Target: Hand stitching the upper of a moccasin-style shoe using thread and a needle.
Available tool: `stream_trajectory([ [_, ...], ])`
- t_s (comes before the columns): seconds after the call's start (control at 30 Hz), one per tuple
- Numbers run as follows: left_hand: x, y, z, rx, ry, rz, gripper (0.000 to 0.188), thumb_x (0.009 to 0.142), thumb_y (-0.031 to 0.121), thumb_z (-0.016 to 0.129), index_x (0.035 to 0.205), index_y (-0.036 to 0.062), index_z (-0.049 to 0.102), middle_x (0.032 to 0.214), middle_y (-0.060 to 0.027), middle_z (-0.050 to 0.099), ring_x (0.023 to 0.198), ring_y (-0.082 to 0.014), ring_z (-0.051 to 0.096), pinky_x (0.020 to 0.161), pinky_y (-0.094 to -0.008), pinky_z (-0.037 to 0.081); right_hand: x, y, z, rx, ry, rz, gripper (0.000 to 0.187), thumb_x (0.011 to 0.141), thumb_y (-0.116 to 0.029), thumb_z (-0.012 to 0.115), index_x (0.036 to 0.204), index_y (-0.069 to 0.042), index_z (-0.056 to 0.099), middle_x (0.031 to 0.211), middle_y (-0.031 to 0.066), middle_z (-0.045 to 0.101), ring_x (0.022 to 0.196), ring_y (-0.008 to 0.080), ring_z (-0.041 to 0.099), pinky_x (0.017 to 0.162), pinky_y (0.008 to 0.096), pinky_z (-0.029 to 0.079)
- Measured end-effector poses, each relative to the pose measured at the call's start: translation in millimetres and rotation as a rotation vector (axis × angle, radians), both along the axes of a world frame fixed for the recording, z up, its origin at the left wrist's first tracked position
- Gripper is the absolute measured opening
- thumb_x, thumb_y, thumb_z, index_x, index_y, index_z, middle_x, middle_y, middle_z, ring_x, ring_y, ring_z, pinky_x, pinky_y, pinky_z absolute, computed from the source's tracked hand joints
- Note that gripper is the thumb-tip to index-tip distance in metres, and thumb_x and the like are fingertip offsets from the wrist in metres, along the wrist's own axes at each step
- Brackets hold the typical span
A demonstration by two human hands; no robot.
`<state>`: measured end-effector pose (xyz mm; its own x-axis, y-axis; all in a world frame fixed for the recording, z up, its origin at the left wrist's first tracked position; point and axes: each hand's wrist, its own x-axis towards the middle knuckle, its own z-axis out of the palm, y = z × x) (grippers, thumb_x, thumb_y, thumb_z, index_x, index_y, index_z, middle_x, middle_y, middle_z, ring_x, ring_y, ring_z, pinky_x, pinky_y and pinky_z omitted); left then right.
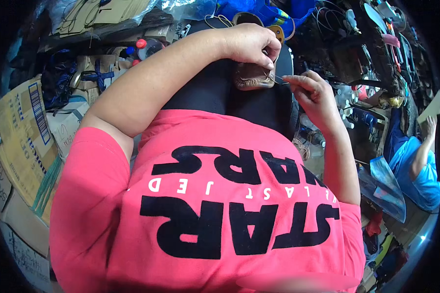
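A brown shoe (254,84) rests on my dark-clad lap, its rounded end toward me and a row of stitches along its rim. My left hand (253,45) is closed on the shoe from above, fingers curled over its opening and partly hiding it. Just right of the shoe, my right hand (312,92) pinches a thin pale strand (279,78), which looks like thread and runs to the shoe's edge. Whether a needle is on it is too small to tell. Beyond my left hand lies a yellowish loop of cord (219,20).
Cardboard boxes (22,141) are stacked at the left, near a red-capped bottle (149,46). A blue bag (266,12) lies ahead. Tools and cables (391,44) crowd the right side, with small bottles (346,100) below. Another person in blue (418,166) is at far right.
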<state>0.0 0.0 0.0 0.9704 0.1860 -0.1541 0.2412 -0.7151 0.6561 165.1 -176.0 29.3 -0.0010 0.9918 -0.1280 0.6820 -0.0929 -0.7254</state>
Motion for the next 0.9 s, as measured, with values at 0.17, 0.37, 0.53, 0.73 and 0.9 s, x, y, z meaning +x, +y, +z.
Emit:
stream_trajectory([
  [0.17,4,4,-11,-0.269,-0.047,0.002,0.012,0.078,0.016,0.069,0.089,0.0102,0.072,0.09,-0.007,0.059,0.092,-0.0207,0.058,0.083,-0.032,0.046,-3,4,8,-0.061,-0.062,-0.004,0.022,0.081,0.0,0.059,0.1,-0.005,0.07,0.08,0.0089,0.056,0.068,0.0185,0.058,0.063,0.0281,0.047],
  [0.37,11,5,-8,-0.313,-0.008,-0.047,0.013,0.077,0.013,0.068,0.089,0.0109,0.073,0.088,-0.0058,0.057,0.089,-0.0199,0.056,0.081,-0.0325,0.046,-6,6,20,-0.123,-0.165,0.001,0.022,0.081,0.0,0.059,0.1,-0.004,0.07,0.081,0.0101,0.057,0.069,0.02,0.06,0.064,0.0299,0.048],
  [0.53,14,3,-4,-0.31,0.013,-0.072,0.017,0.074,0.01,0.067,0.09,0.0111,0.074,0.087,-0.0062,0.056,0.089,-0.0201,0.056,0.081,-0.0323,0.046,-2,7,19,-0.144,-0.14,0.019,0.022,0.08,-0.001,0.06,0.099,-0.004,0.071,0.08,0.0101,0.057,0.069,0.0199,0.059,0.064,0.0304,0.047],
  [0.73,16,3,-6,-0.31,0.029,-0.08,0.019,0.072,0.009,0.067,0.089,0.0114,0.074,0.086,-0.006,0.055,0.088,-0.0201,0.056,0.08,-0.0324,0.047,2,10,5,-0.183,-0.012,-0.019,0.024,0.081,0.001,0.06,0.101,-0.006,0.071,0.077,0.0058,0.056,0.069,0.0148,0.056,0.064,0.0285,0.046],
  [0.9,19,2,-5,-0.308,0.038,-0.075,0.02,0.071,0.008,0.066,0.089,0.0116,0.074,0.086,-0.006,0.055,0.087,-0.0199,0.055,0.079,-0.0324,0.046,18,8,-11,-0.157,0.114,-0.014,0.022,0.084,0.0,0.061,0.103,-0.007,0.07,0.078,0.0023,0.055,0.072,0.0104,0.053,0.066,0.0256,0.045],
])
